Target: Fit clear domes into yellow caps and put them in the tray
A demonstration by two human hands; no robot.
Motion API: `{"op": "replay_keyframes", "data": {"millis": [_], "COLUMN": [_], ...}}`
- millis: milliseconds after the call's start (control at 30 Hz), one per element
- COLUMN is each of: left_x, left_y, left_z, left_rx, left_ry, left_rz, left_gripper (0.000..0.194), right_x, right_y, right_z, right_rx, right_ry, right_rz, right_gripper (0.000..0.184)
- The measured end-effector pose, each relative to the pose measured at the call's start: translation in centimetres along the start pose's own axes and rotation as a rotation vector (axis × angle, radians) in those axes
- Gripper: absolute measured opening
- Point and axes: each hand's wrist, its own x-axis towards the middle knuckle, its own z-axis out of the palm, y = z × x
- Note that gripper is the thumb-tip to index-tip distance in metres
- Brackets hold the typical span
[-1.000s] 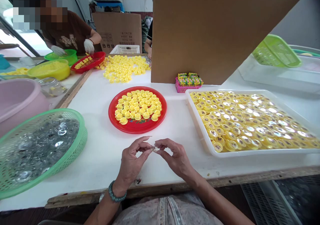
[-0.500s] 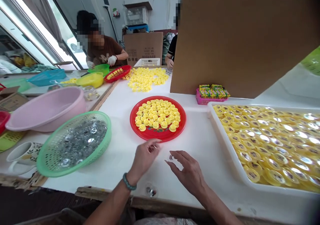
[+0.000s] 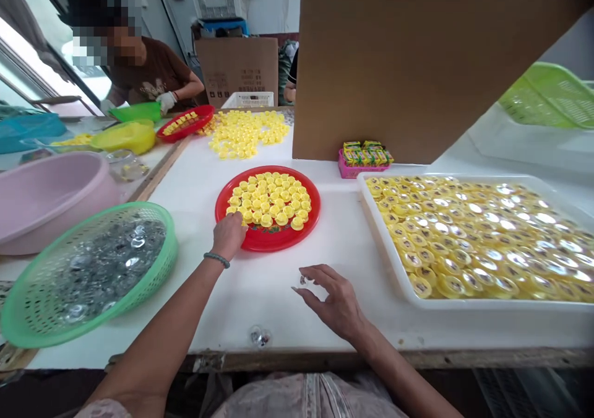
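Note:
My left hand (image 3: pixel 229 237) reaches over the left rim of a round red tray (image 3: pixel 271 243). Its fingers are pinched at the edge of a pile of small yellow cups (image 3: pixel 266 220), with one at the fingertips, mostly hidden. Lower and to the right, my right hand (image 3: pixel 335 299) hovers above the white table, its thumb and forefinger curved around a small clear plastic piece (image 3: pixel 303 279) with a dark print. Near the front edge of the table lies another clear piece (image 3: pixel 259 336).
On the left, a green basket (image 3: pixel 169 244) holds many clear pieces beside a pink basin (image 3: pixel 99 186). A white tray (image 3: pixel 394 282) of finished-looking yellow cups stands right. Behind are a pink basket (image 3: pixel 350 171), a cardboard panel (image 3: pixel 371 65) and a gloved co-worker (image 3: pixel 155 71).
My left hand has moved forward and left to the cups on the red tray. My right hand keeps its clear piece. The view has turned to the right.

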Motion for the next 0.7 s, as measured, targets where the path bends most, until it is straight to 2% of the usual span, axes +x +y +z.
{"op": "replay_keyframes", "data": {"millis": [333,500,700], "left_x": [-0.23,-0.1,-0.34], "left_y": [-0.78,-0.81,-0.76], "left_z": [0.47,0.34,0.31], "left_rx": [0.002,-0.004,-0.01], "left_ry": [0.098,0.064,0.09], "left_rz": [0.079,0.083,0.093], "left_gripper": [0.02,0.021,0.02], "right_x": [-0.5,-0.41,-0.5], "right_y": [-0.5,-0.83,-0.8], "right_z": [-0.56,-0.82,-0.73], "right_rx": [0.052,0.031,0.018], "right_ry": [0.0,-0.014,-0.026], "right_rz": [0.052,0.076,0.079], "right_gripper": [0.022,0.022,0.021]}}
